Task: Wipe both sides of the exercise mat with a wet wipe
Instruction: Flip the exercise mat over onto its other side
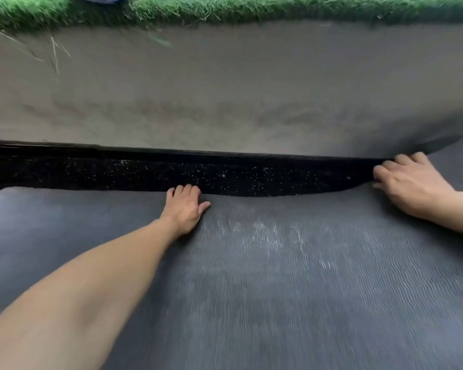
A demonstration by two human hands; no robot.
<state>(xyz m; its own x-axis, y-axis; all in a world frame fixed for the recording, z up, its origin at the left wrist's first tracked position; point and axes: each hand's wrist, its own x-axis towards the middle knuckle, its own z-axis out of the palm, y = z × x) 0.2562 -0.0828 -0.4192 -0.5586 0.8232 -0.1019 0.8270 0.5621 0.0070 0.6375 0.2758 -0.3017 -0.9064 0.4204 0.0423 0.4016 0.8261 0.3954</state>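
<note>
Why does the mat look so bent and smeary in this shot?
Head view: the wide-angle lens bows the mat edges and the grass line into curves; motion blur smears the grass and the mat's ripple texture, most toward the corners; soft, even daylight, no hard shadows, only a pale sheen mid-mat; both hands stay fairly sharp.

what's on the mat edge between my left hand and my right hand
Nothing: in the head view the mat edge runs bare from the left hand to the right hand. No wipe shows.

The exercise mat (278, 276) is dark grey with a fine wavy ribbed pattern; its lifted underside is paler, dusty grey-brown. The ground (198, 174) beneath is black, speckled white. The grass (251, 8) is bright green.
</note>
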